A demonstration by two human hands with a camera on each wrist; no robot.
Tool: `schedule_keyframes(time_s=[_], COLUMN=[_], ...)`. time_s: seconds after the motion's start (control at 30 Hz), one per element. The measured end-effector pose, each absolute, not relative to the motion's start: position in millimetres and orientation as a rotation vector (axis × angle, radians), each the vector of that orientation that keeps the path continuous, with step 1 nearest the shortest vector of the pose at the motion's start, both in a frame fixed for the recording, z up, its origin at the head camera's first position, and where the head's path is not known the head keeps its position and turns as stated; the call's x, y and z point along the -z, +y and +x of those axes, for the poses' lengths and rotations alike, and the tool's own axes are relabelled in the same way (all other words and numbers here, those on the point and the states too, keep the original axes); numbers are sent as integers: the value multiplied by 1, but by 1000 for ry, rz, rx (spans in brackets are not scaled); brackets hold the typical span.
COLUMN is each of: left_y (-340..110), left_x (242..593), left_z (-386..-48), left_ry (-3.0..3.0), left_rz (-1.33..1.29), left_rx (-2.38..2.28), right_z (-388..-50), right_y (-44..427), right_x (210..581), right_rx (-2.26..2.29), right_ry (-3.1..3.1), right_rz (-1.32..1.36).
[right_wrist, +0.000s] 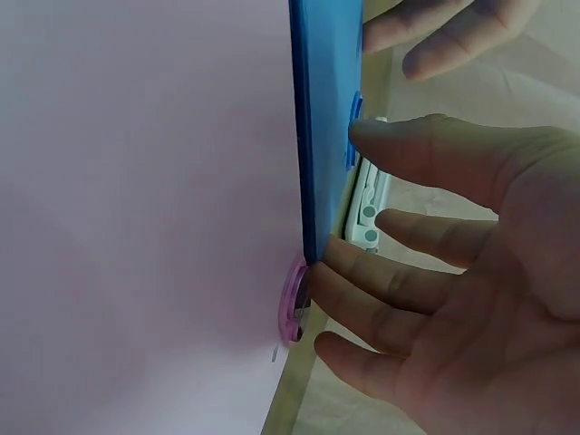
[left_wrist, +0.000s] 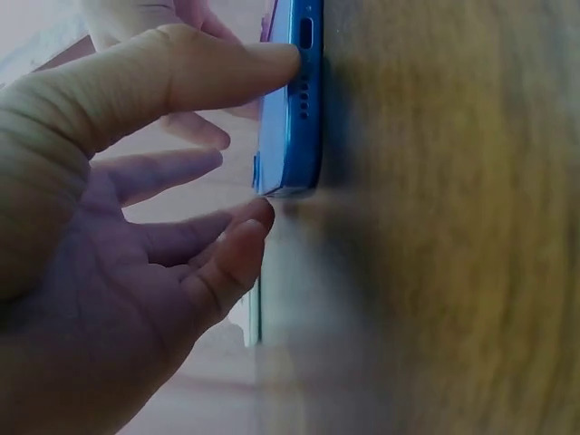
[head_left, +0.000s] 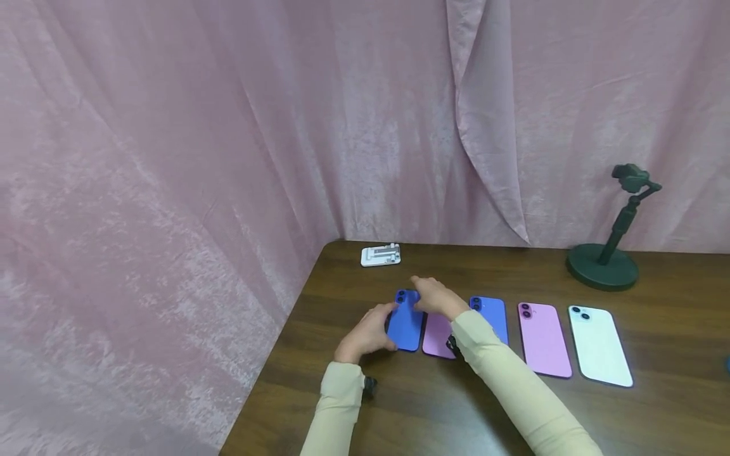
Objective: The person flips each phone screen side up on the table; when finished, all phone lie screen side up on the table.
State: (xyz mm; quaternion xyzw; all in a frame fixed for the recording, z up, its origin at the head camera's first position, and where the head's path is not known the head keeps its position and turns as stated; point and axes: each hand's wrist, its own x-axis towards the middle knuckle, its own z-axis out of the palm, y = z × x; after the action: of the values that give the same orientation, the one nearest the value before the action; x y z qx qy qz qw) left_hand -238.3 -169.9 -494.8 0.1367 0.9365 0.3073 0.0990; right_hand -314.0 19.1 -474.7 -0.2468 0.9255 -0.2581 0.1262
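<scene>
A blue smartphone point(head_left: 405, 323) lies back up at the left end of a row of phones. My left hand point(head_left: 369, 329) is at its left side; in the left wrist view the thumb point(left_wrist: 263, 68) touches the bottom edge near the port, and the fingertips are by the lower corner. My right hand point(head_left: 438, 297) reaches over from the right to its upper end. In the right wrist view fingertips point(right_wrist: 340, 249) meet the phone's top corner, with the thumb beside the camera bump. A purple phone point(head_left: 438, 335) lies just right of it, partly under my right forearm.
Further right lie a second blue phone point(head_left: 493, 316), a pink phone point(head_left: 544, 342) and a pale mint phone point(head_left: 601, 348). A white flat folding stand point(head_left: 380, 255) is at the back left. Behind the row stands a dark green phone holder point(head_left: 602, 266). Pink curtains point(head_left: 399, 126) hang along the table's edges.
</scene>
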Motion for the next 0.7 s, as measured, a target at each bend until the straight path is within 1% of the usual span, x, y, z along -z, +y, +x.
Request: schedule_keyframes(time_s=[0.23,0.7], left_y=[-162,-161], left_x=[492,492], left_z=[-237,-238], left_ry=[2766,2805], left_rz=[417,389], left_rx=[-840,-780], right_z=[-318,-322], right_y=[19,16], right_x=[478,479], right_rx=[747,784], right_ry=[2701,2772], right_rz=[-710,-753])
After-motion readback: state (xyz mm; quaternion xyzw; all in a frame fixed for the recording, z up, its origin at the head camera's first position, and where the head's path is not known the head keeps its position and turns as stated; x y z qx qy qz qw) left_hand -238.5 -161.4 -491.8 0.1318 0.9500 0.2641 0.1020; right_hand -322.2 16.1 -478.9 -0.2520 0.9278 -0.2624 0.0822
